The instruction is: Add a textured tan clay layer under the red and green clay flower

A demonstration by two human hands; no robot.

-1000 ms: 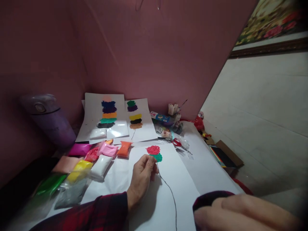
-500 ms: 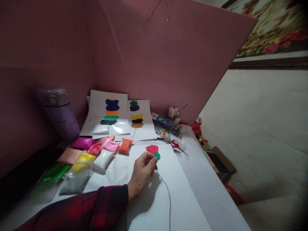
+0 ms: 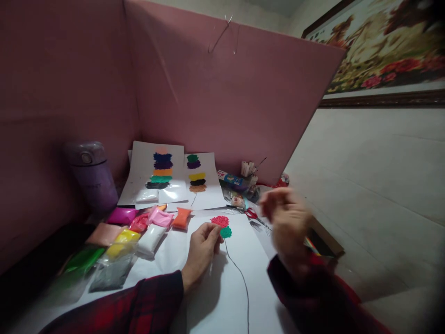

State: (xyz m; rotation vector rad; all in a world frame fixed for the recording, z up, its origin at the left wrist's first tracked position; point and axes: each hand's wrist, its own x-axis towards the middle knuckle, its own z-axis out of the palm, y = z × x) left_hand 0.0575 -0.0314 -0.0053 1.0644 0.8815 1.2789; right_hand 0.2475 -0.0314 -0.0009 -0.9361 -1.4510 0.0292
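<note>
My left hand (image 3: 202, 248) is closed in a pinch over the white sheet (image 3: 259, 283); whatever lies between its fingertips, if anything, is too small to make out. Just beyond the fingertips are a red patch (image 3: 220, 221) and a green patch (image 3: 225, 232) with rough, crumbly edges. From the green one a thin dark line (image 3: 242, 273) curves down the paper. Raised at the right of the sheet, my right hand (image 3: 290, 222) is smeared by motion, so its fingers and any contents cannot be read.
Soft packets in several colours, such as a white packet (image 3: 152, 240), lie left of the sheet. Behind them stand a purple bottle (image 3: 92, 178) and two sample sheets (image 3: 170, 197) with coloured patches. Red-handled scissors (image 3: 251, 213) lie near the right hand. A pink panel (image 3: 222, 102) closes off the back.
My right hand has come into view at the right, in motion. The left hand stays pinched close to the patches, a little lower-left of the green one. The camera view has shifted.
</note>
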